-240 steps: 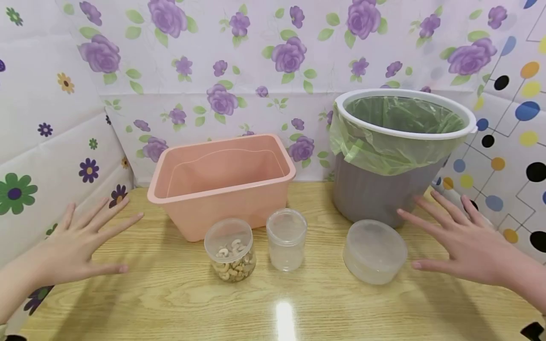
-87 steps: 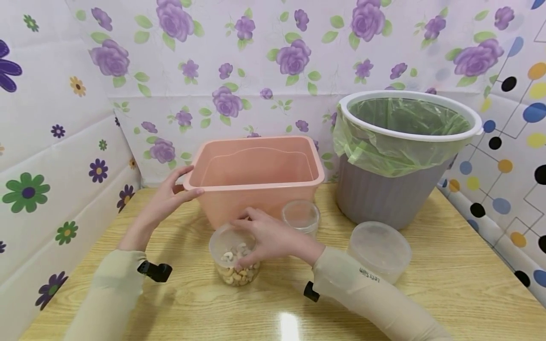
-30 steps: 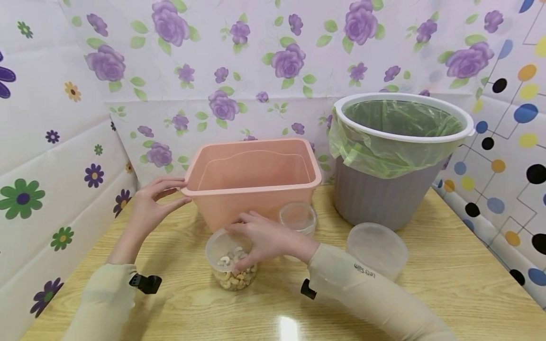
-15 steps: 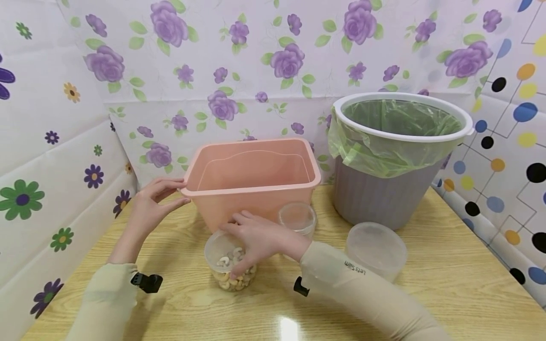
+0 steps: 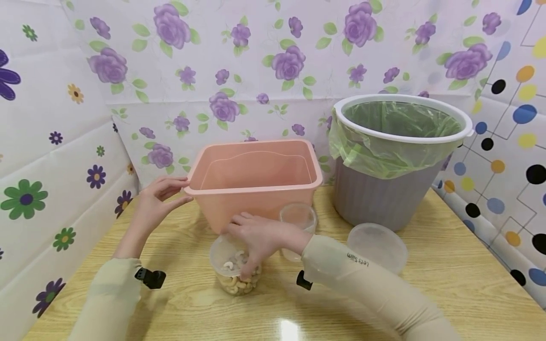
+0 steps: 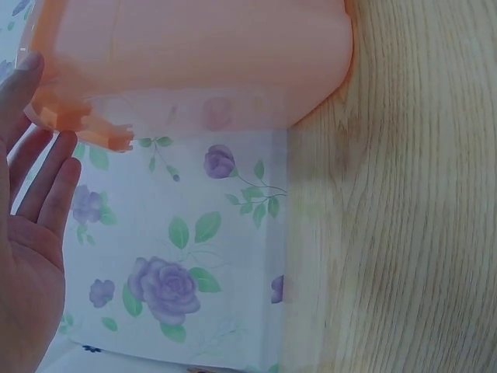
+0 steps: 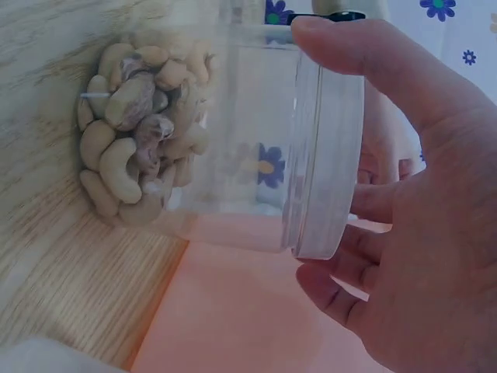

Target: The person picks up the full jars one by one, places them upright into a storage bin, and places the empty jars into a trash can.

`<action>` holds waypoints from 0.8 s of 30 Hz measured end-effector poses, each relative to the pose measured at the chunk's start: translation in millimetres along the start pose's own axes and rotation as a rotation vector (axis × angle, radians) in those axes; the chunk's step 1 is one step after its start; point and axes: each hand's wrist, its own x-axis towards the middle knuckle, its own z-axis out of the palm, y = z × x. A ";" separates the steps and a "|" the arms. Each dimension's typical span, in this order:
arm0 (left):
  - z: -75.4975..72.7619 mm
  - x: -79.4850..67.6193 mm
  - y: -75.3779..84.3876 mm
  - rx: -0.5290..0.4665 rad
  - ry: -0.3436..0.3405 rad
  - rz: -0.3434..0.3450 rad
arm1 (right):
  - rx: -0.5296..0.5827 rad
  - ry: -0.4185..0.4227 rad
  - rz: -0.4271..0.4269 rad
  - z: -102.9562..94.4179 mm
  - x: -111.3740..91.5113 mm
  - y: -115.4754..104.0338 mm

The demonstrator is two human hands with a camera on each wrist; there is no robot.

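Note:
My left hand (image 5: 154,201) holds the left corner of the pink plastic tub (image 5: 256,201), thumb and fingers spread about its rim. In the left wrist view the thumb overlaps the tub's edge (image 6: 233,54), with the other fingers (image 6: 58,186) close beside it. My right hand (image 5: 266,239) grips the top of a clear round jar of cashews (image 5: 230,283). From the right wrist view, its thumb lies at one side of the translucent lid (image 7: 334,148), the other fingers at the opposite side. Cashews (image 7: 120,167) fill the lower part. The jar stands in front of the tub.
A taller clear jar (image 5: 298,218) stands right of my right hand, partly hidden. A low round translucent container (image 5: 377,246) sits behind my right sleeve. The grey bin (image 5: 371,199) with a green liner (image 5: 384,161) stands back right. Flowered sheets (image 5: 264,71) bound the wooden table (image 5: 192,308).
Eight seconds ago both hands were spread apart, touching nothing. Since then the tub has shifted right, my left hand has taken its corner, and my right hand has come onto the cashew jar.

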 end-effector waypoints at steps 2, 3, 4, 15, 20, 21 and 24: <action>0.6 1.2 0.5 0.003 -0.006 -0.005 | 0.010 -0.015 -0.006 -1.4 -1.1 1.6; 1.0 1.7 0.7 0.002 -0.008 -0.007 | 0.017 -0.020 -0.008 -2.0 -1.6 2.4; 1.4 2.1 0.9 0.001 -0.008 -0.008 | 0.019 -0.024 -0.011 -2.5 -2.2 3.2; 6.3 6.6 2.4 -0.031 -0.009 0.048 | 0.015 -0.091 -0.060 -12.3 -3.9 3.8; 5.6 5.2 2.6 -0.033 -0.002 0.050 | -0.002 -0.138 -0.087 -18.2 -4.1 1.5; 5.5 4.6 2.3 -0.029 -0.003 0.046 | 0.002 -0.152 -0.091 -19.5 -4.1 1.3; 5.8 3.8 1.2 -0.017 -0.005 0.035 | 0.021 -0.200 -0.104 -23.0 -4.4 0.8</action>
